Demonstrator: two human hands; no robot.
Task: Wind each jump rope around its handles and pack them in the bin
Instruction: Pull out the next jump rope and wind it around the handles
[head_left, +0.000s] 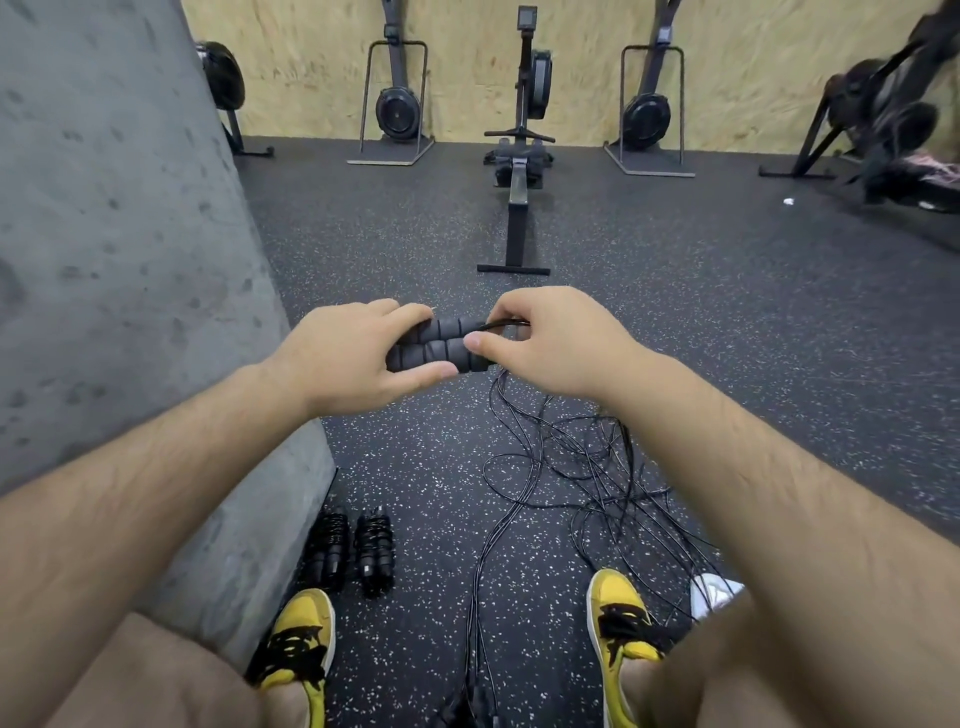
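Fingers (415, 312) of the left hand (353, 353) curl over the pair of black ribbed foam jump-rope handles (436, 345), which lie side by side and level in front of the person, with the thumb pressed along their near edge. At the handles' right end, the right hand (550, 338) pinches the thin black cord (498, 325) between thumb and forefinger where it crosses the grips. From there the cord drops to the dark speckled rubber floor (426, 457), joining a loose tangle of black rope strands (587, 467) spread between the hands and the person's feet. Two black jump ropes already wound around their handles (350, 545) lie side by side on the floor, just beside the base of a grey concrete pillar (119, 260) and near the left yellow-and-black sneaker (301, 639). Strands of the tangle run past the right yellow-and-black sneaker (618, 618), close to a white object (711, 595) at the person's right knee. Beyond, a black rowing machine (519, 156) stands before a plywood wall (467, 62).
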